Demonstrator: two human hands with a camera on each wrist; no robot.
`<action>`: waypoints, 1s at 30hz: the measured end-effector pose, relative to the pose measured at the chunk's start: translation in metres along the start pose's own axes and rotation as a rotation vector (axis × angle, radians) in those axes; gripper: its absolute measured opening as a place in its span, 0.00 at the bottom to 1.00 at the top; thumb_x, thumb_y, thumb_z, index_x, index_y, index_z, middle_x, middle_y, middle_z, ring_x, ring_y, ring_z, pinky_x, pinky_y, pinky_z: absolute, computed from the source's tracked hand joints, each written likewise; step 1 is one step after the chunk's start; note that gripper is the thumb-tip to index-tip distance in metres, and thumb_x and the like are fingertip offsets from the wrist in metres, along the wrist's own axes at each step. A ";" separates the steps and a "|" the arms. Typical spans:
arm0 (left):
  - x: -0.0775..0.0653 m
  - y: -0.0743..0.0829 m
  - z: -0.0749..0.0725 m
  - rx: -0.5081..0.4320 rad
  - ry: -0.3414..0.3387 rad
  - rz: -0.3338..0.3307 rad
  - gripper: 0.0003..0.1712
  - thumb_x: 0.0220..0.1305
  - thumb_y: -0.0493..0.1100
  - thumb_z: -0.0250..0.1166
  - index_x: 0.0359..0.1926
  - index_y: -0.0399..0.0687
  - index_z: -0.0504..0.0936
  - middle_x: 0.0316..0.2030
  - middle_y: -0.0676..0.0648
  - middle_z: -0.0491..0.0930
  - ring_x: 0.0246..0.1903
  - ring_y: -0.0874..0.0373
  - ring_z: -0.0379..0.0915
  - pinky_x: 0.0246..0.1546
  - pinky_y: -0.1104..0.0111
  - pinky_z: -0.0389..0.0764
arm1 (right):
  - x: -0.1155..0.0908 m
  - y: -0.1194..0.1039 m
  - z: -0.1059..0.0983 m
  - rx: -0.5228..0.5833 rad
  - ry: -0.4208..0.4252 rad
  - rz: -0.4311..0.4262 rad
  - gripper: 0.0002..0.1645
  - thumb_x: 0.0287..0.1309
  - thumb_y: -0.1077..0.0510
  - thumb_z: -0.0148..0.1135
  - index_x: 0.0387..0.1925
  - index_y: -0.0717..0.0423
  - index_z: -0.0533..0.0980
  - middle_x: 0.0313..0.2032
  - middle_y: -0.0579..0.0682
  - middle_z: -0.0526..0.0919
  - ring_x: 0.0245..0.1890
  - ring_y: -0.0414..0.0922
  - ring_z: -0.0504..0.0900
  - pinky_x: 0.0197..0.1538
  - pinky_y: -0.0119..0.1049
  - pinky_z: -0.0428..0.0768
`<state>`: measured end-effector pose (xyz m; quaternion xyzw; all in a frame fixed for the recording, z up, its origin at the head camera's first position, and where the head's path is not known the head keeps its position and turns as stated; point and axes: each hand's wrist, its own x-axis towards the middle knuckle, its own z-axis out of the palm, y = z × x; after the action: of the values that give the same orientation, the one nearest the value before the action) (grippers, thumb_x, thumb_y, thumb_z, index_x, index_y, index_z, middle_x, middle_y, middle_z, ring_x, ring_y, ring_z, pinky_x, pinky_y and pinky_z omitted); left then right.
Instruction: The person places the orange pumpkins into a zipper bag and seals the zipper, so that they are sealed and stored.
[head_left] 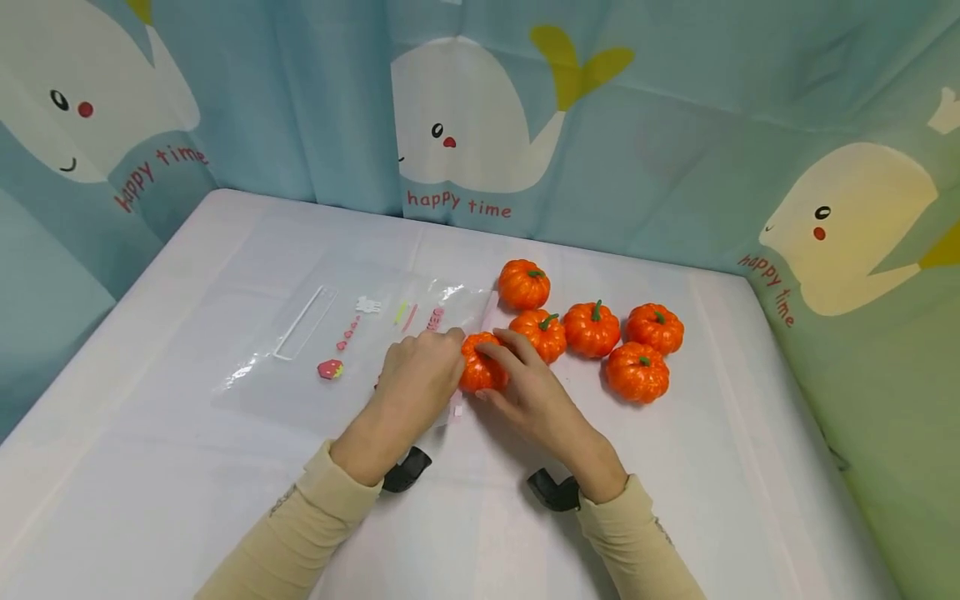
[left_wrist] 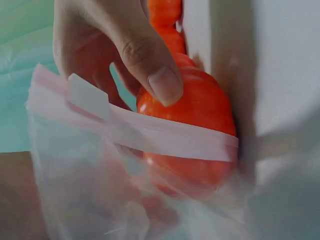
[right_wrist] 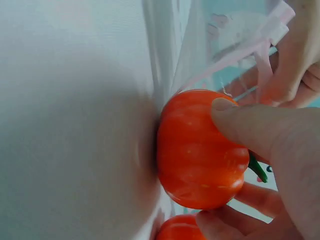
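A clear zip bag with a pink strip along its mouth and small printed pictures lies flat on the table. My left hand pinches the edge of the bag's mouth and holds it raised. Between my hands is an orange toy pumpkin, gripped by my right hand with the thumb on one side and fingers on the other. The pink strip crosses in front of this pumpkin in the left wrist view, and its lower part shows through the film. Its green stem appears in the right wrist view.
Several more orange pumpkins, among them one at the back and one at the right, stand on the white table beyond my right hand. A curtain with whale prints hangs behind the table. Black wrist pieces sit at both sleeves.
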<state>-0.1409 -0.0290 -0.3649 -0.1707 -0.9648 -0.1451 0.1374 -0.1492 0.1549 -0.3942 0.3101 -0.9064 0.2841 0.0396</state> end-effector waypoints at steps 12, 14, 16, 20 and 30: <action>0.002 -0.013 -0.008 -0.212 -0.334 0.079 0.25 0.66 0.42 0.66 0.61 0.36 0.77 0.57 0.42 0.80 0.57 0.48 0.78 0.57 0.57 0.80 | 0.001 0.002 0.000 0.060 -0.046 0.044 0.39 0.56 0.61 0.71 0.67 0.60 0.66 0.68 0.55 0.70 0.69 0.50 0.70 0.70 0.46 0.70; 0.003 -0.019 -0.008 -0.272 -0.419 0.056 0.36 0.64 0.45 0.68 0.69 0.36 0.68 0.68 0.40 0.70 0.68 0.47 0.67 0.68 0.55 0.70 | 0.001 0.002 -0.001 0.071 -0.052 0.047 0.41 0.55 0.62 0.72 0.68 0.61 0.64 0.67 0.55 0.71 0.69 0.51 0.70 0.70 0.46 0.70; 0.005 -0.023 -0.005 -0.311 -0.464 0.041 0.44 0.62 0.47 0.69 0.73 0.36 0.61 0.72 0.40 0.64 0.72 0.46 0.61 0.70 0.54 0.65 | 0.000 0.002 -0.003 0.083 -0.059 0.048 0.41 0.55 0.62 0.72 0.67 0.61 0.64 0.67 0.55 0.71 0.68 0.51 0.71 0.69 0.46 0.70; 0.007 -0.030 0.002 -0.336 -0.472 0.042 0.46 0.61 0.51 0.69 0.74 0.40 0.60 0.72 0.42 0.64 0.72 0.47 0.60 0.71 0.54 0.64 | -0.002 0.004 -0.006 0.112 -0.086 0.058 0.38 0.55 0.63 0.70 0.67 0.59 0.66 0.69 0.55 0.70 0.70 0.51 0.69 0.71 0.48 0.68; 0.008 -0.034 0.006 -0.316 -0.400 0.126 0.39 0.64 0.54 0.64 0.72 0.45 0.66 0.69 0.45 0.70 0.70 0.50 0.65 0.69 0.56 0.67 | -0.001 0.008 -0.008 0.178 -0.110 -0.003 0.37 0.55 0.65 0.69 0.67 0.57 0.67 0.67 0.51 0.72 0.66 0.48 0.73 0.68 0.45 0.73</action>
<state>-0.1625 -0.0553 -0.3756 -0.2751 -0.9257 -0.2485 -0.0756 -0.1536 0.1652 -0.3922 0.3288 -0.8780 0.3459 -0.0376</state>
